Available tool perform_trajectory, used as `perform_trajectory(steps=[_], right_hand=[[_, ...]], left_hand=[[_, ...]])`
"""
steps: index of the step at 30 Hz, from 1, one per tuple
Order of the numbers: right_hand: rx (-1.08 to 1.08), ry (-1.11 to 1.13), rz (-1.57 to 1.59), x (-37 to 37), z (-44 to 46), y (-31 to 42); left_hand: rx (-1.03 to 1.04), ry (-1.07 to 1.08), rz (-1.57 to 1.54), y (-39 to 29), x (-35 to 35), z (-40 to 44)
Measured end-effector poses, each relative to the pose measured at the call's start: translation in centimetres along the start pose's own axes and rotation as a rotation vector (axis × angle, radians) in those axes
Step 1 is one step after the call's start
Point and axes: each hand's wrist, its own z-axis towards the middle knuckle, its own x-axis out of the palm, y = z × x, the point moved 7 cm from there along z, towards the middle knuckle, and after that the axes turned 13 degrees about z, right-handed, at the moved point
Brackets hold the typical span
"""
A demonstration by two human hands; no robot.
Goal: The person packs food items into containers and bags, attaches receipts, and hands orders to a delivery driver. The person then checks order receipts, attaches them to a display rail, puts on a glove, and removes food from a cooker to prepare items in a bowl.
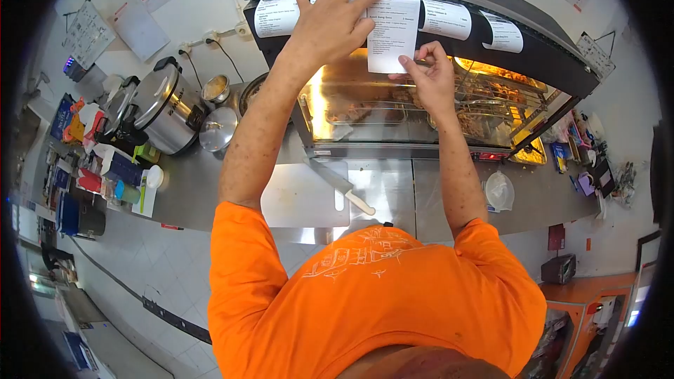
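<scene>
A long white order slip point(392, 35) hangs from the top front edge of a lit food warmer point(421, 153). My left hand point(333, 21) rests on that edge with fingers spread, its index finger across the slip's top and its thumb by the slip's left side. Close to the slip's lower right corner, my right hand point(434, 74) is closed around a slim dark pen point(423, 63), partly hidden by the fingers. More printed slips hang along the same edge, one on the left point(276, 17) and two on the right.
On the steel counter lie a white cutting board point(298, 196) and a knife point(344, 187) overlapping its edge. A pressure cooker point(168, 109) and a metal lid point(218, 129) stand left. A clear plastic bowl point(499, 191) is at right. Grilled food sits on racks inside the warmer.
</scene>
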Motion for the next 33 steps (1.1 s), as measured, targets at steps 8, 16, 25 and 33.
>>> perform_trajectory(steps=[8,16,25,33], right_hand=[[0.007,0.024,0.015,-0.1,0.3,-0.2],[0.003,0.016,-0.036,-0.4,0.3,-0.2],[0.002,0.000,0.067,-0.5,-0.3,0.1],[0.001,-0.005,0.070,-0.7,-0.6,-0.1]], left_hand=[[-0.008,-0.003,-0.001,0.0,0.1,-0.1],[0.001,-0.016,0.020,-0.1,0.1,-0.1],[-0.017,-0.024,0.014,-0.4,-0.2,0.3],[-0.018,-0.009,0.085,-1.1,-0.9,0.5]])
